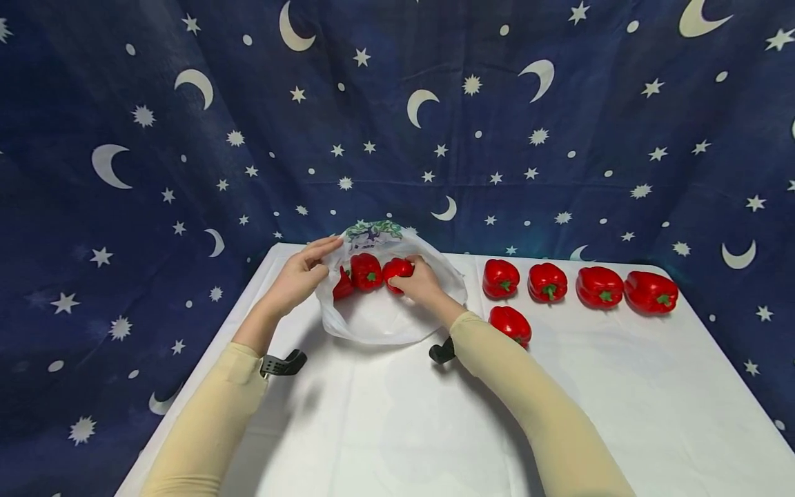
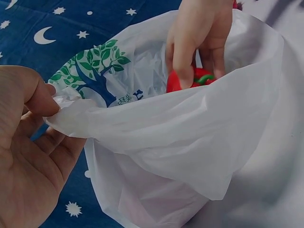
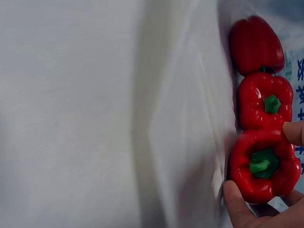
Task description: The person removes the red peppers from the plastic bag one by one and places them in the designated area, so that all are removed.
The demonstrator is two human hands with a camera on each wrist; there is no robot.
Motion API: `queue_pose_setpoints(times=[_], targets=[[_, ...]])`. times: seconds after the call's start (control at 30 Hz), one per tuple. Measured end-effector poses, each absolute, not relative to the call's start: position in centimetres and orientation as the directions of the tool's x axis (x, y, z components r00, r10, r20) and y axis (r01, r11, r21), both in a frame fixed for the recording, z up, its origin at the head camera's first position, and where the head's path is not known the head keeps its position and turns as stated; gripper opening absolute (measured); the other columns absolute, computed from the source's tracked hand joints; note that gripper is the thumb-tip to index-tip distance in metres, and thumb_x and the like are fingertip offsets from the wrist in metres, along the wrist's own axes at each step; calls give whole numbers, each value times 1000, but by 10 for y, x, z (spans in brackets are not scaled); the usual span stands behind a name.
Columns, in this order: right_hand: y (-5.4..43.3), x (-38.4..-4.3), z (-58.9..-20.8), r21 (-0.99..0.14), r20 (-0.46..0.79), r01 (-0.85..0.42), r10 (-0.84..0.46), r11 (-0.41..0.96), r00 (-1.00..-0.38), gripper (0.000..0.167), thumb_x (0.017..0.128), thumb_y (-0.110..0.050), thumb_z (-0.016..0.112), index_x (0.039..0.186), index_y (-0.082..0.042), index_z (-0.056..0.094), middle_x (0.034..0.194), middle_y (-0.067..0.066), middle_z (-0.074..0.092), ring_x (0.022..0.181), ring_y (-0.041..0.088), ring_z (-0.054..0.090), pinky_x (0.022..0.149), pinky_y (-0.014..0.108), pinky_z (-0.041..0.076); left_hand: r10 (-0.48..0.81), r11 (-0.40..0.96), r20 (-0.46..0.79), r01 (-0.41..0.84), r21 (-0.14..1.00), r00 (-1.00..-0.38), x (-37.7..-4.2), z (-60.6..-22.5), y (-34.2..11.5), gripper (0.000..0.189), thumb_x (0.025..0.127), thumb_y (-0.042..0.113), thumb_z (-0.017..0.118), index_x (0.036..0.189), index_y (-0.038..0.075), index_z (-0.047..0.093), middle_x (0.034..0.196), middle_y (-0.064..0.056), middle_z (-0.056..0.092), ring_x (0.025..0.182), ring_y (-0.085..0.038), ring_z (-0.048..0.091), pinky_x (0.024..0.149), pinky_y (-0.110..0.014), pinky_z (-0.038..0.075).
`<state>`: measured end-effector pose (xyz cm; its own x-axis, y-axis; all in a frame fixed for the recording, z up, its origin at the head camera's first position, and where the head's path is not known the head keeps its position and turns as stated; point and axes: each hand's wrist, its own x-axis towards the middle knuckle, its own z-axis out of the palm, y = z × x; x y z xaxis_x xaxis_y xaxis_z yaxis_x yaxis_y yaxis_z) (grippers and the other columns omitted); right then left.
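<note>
A white plastic bag [image 1: 385, 330] printed with a green and blue tree lies on the table with its mouth spread. My left hand [image 1: 302, 270] pinches the bag's rim between thumb and fingers, clearest in the left wrist view. Inside the bag, my right hand [image 1: 422, 281] grips a red bell pepper [image 3: 262, 164], thumb on one side and fingers on the other. Two more peppers sit in a row beside it: a middle pepper [image 3: 266, 100] touching the held one, and an end pepper [image 3: 256, 45] deeper in the bag.
Right of the bag, a back row of several red bell peppers [image 1: 600, 287] stands on the white table [image 1: 621, 386]. One single pepper [image 1: 511, 324] lies nearer, close to the right sleeve. Behind the table hangs a dark blue cloth [image 1: 385, 159] with moons and stars.
</note>
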<state>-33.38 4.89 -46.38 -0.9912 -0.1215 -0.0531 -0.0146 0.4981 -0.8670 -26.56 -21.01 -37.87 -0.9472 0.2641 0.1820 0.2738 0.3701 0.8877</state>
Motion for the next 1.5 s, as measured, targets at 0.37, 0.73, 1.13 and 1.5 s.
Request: queue_pose_setpoints(times=[0.37,0.73,1.13,1.5], targets=[[55,-304,-463,-870,-126,24,-174,492,-977,73,83,-27,79,144,-6,43,138,17,54,120,34,53,101,46,49,263,377,181,274,885,-948,-265,-380,-214,57,96,-3,48,151,12,52,162,-2,36,149,-21,30,117,-44,29],[55,-285,-463,-870,-150,39,-187,492,-971,78,80,-27,82,146,-6,45,141,17,48,125,35,51,102,48,48,256,379,180,270,885,-950,-263,-380,-217,57,97,-2,46,151,13,53,162,-1,36,148,-22,32,103,-27,40],[68,-294,-459,-932,-309,224,-302,285,-902,81,89,-26,76,159,-16,37,156,14,39,131,34,49,90,43,56,258,386,171,264,884,-951,-262,-380,-214,57,97,-1,47,152,14,52,163,-1,35,149,-22,31,113,-47,37],[77,-307,-458,-940,-328,258,-381,222,-865,75,90,-17,70,159,-16,40,157,12,37,132,34,47,91,44,56,266,376,179,272,886,-947,-263,-381,-212,57,96,-2,47,151,13,53,162,-1,36,149,-22,30,114,-48,35]])
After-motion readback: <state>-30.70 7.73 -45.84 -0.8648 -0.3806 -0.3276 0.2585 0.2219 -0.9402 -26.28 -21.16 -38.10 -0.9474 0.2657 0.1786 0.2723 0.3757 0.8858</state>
